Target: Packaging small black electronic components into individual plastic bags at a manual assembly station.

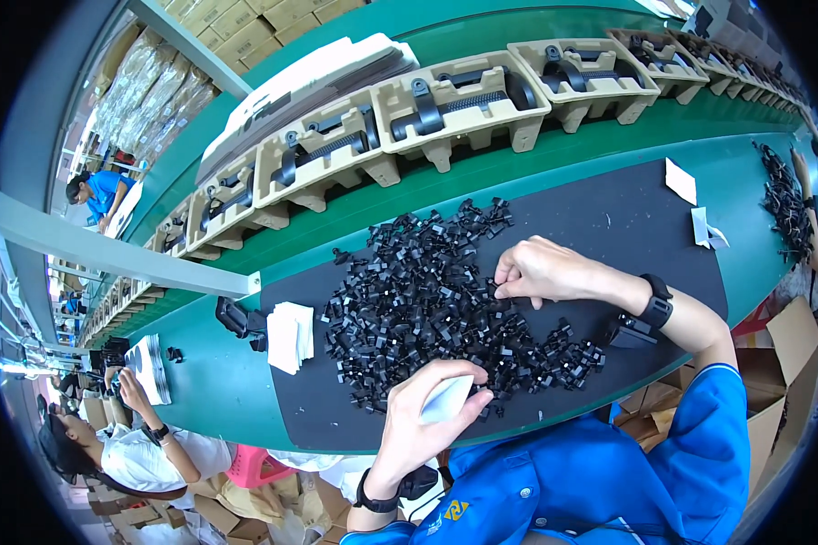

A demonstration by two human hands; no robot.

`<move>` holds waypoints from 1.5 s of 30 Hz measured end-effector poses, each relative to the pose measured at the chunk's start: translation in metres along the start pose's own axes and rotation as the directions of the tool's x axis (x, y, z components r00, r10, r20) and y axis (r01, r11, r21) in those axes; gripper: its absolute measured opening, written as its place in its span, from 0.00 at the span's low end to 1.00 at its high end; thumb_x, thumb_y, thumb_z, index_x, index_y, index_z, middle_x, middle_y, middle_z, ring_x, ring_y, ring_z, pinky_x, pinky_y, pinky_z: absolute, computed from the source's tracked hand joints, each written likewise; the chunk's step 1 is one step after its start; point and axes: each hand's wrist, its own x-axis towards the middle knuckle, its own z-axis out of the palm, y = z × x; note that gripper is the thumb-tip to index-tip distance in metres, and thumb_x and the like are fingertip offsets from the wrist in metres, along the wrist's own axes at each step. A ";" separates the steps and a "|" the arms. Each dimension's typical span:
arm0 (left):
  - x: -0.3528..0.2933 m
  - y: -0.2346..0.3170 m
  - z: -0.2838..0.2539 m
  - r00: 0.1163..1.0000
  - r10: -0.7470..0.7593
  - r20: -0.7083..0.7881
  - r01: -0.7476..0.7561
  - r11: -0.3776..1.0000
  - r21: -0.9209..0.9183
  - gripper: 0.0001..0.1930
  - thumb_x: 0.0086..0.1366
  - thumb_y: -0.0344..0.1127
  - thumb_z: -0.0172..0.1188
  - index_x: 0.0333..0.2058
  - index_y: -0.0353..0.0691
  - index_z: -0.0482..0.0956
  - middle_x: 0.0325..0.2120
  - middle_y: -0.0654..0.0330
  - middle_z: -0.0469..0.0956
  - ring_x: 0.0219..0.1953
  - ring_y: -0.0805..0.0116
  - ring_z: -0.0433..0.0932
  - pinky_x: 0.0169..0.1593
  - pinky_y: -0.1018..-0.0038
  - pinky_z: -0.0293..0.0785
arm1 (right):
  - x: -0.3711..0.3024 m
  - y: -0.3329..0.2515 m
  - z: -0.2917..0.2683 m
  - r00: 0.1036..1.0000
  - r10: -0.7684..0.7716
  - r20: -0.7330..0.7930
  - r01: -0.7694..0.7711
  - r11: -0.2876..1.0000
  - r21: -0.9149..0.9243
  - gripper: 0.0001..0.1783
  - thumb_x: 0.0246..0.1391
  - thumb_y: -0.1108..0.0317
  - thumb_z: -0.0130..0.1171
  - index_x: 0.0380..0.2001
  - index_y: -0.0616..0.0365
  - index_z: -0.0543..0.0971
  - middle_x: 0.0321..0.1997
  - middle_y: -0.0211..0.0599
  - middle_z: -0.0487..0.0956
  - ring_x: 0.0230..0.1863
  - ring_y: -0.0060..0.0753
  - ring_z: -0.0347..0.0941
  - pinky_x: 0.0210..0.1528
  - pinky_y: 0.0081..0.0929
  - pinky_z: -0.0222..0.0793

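Observation:
A large heap of small black plastic parts (409, 291) lies on a dark mat (591, 218). At the heap's near edge, my left hand (418, 413) is closed around a small white paper-like pouch (447, 400), held upright between thumb and fingers. My right hand (545, 271) reaches in from the right to the heap's right side. Its thumb and index finger are pinched together low over the parts. Whatever lies between those fingertips is too small to make out.
Left of the heap lies a white stack (290, 336), beside a black device (238, 318). Cardboard trays (468, 118) holding black parts line the green conveyor beyond. White slips (680, 182) and black cables (783, 200) lie to the right. A co-worker (145, 445) sits at left.

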 end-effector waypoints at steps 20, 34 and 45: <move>-0.010 -0.020 -0.039 0.867 -0.112 0.486 0.443 0.622 -0.646 0.16 0.58 0.29 0.61 0.45 0.34 0.72 0.43 0.57 0.76 0.42 0.68 0.77 0.42 0.73 0.74 | -0.046 -0.046 0.011 0.823 -0.470 -0.321 0.431 0.883 -0.187 0.10 0.49 0.69 0.63 0.32 0.66 0.81 0.28 0.41 0.80 0.22 0.29 0.78 0.24 0.22 0.72; -0.002 -0.014 -0.035 0.937 -0.079 0.339 0.074 0.997 0.029 0.19 0.50 0.31 0.66 0.42 0.36 0.75 0.33 0.54 0.79 0.35 0.59 0.80 0.40 0.70 0.75 | -0.093 -0.102 0.024 0.777 -0.613 0.145 0.574 0.594 -0.563 0.17 0.45 0.72 0.58 0.42 0.63 0.76 0.32 0.34 0.77 0.17 0.27 0.74 0.13 0.23 0.64; -0.010 -0.001 -0.036 0.941 -0.066 0.333 0.040 0.996 0.083 0.21 0.53 0.32 0.62 0.47 0.38 0.73 0.32 0.53 0.79 0.34 0.55 0.80 0.37 0.69 0.76 | -0.077 -0.105 0.050 0.813 -0.437 0.386 0.569 0.738 -0.363 0.10 0.49 0.74 0.51 0.36 0.65 0.71 0.12 0.42 0.72 0.13 0.42 0.72 0.14 0.34 0.63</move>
